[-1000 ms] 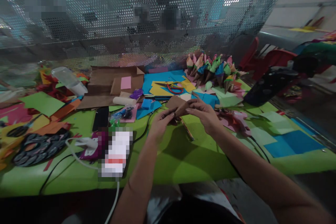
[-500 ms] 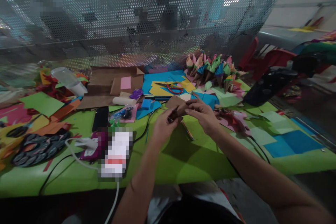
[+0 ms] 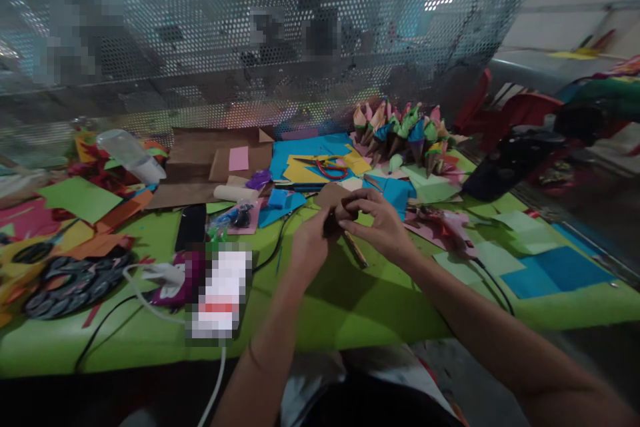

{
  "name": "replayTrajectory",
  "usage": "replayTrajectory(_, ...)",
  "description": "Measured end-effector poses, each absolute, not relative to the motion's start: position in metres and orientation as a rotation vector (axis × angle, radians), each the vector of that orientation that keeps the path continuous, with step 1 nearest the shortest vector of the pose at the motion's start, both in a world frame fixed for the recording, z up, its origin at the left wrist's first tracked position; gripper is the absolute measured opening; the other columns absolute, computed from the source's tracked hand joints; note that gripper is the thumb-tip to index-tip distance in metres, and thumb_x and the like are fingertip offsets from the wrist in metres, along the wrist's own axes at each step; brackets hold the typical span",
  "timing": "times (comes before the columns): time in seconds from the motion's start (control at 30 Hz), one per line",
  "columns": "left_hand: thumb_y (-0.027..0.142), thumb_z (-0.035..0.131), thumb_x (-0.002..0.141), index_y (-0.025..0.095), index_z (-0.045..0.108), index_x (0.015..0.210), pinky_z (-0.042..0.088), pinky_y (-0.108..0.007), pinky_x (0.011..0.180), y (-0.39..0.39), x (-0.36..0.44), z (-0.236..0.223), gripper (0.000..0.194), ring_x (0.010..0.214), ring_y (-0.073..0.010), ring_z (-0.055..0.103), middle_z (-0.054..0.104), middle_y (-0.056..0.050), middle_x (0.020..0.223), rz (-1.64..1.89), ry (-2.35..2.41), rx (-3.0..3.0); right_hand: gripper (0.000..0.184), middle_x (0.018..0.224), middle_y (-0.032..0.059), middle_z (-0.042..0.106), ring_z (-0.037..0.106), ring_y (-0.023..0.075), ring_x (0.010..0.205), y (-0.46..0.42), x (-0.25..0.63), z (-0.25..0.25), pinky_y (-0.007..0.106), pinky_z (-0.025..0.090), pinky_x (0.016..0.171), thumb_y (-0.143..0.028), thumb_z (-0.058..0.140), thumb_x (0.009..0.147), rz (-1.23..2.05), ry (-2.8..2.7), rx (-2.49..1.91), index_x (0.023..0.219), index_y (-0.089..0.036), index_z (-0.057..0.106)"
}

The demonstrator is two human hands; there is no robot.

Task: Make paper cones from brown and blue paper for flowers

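My left hand [image 3: 309, 244] and my right hand [image 3: 376, 223] meet above the green table [image 3: 350, 300], fingers pinched together on a small brown paper piece [image 3: 336, 212] held between them. The piece is mostly hidden by the fingers. A thin brown stick [image 3: 355, 250] lies on the table just below my right hand. Behind the hands lie blue paper sheets [image 3: 307, 148] with red-handled scissors [image 3: 326, 167] on them.
A cluster of colourful paper cones [image 3: 404, 130] stands at the back right. Brown cardboard [image 3: 200, 157], a black phone [image 3: 191, 226], a white charger with cable [image 3: 160, 273], and paper scraps fill the left. Blue and green sheets [image 3: 545, 270] lie right. A perforated metal screen [image 3: 250, 33] stands behind.
My hands have drawn closer together, and the fingers have curled more tightly around the brown piece. Little else has moved.
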State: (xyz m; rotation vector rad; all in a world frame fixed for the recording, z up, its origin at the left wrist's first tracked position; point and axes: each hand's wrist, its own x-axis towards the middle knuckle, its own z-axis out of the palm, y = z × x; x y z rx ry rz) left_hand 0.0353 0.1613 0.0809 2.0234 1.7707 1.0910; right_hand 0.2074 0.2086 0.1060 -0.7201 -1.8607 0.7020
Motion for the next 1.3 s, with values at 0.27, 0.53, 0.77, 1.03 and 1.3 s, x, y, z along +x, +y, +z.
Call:
replayTrajectory(0.27,0.019,0.073,0.081,0.02,0.067,0.117,0.055,-0.037,0.085,0.161,0.038,0.093,0.036,0.099,-0.0269,0.071,0.076,-0.011,0.111,1.218,1.669,1.747,0.012,0.113,0.0086,0.064,0.059,0.0289,0.115,0.213,0.21,0.103,0.045,0.049,0.098,-0.03,0.078,0.077,0.689,-1.881,-0.712,0.086,-0.025,0.072)
replayTrajectory(0.53,0.022,0.074,0.082,0.02,0.068,0.115,0.051,-0.03,0.074,0.158,0.041,0.093,0.033,0.09,-0.0241,0.071,0.077,-0.01,0.102,1.164,1.748,1.853,0.003,0.11,0.0074,0.066,0.061,0.0284,0.111,0.21,0.207,0.104,0.045,0.049,0.098,-0.025,0.074,0.077,0.688,-1.871,-0.762,0.08,-0.026,0.072)
replayTrajectory(0.77,0.024,0.073,0.084,0.02,0.068,0.111,0.049,-0.028,0.071,0.16,0.042,0.089,0.028,0.085,-0.021,0.07,0.076,-0.007,0.095,1.116,1.771,1.9,0.006,0.104,0.007,0.069,0.064,0.0269,0.106,0.209,0.206,0.106,0.044,0.05,0.094,-0.02,0.069,0.074,0.726,-1.84,-0.787,0.072,-0.024,0.072)
replayTrajectory(1.03,0.03,0.071,0.087,0.02,0.068,0.109,0.049,-0.027,0.069,0.161,0.043,0.088,0.025,0.081,-0.0195,0.069,0.075,-0.006,0.094,1.124,1.756,1.843,0.005,0.106,0.0063,0.069,0.063,0.0267,0.108,0.211,0.208,0.106,0.043,0.049,0.097,-0.022,0.07,0.075,0.764,-1.856,-0.781,0.075,-0.025,0.074)
replayTrajectory(1.3,0.033,0.075,0.084,0.021,0.068,0.106,0.048,-0.026,0.07,0.162,0.042,0.086,0.026,0.08,-0.0176,0.066,0.074,-0.003,0.092,1.116,1.748,1.833,0.007,0.104,0.0069,0.068,0.063,0.0261,0.107,0.212,0.209,0.108,0.043,0.049,0.097,-0.025,0.07,0.077,0.802,-1.816,-0.815,0.074,-0.025,0.076)
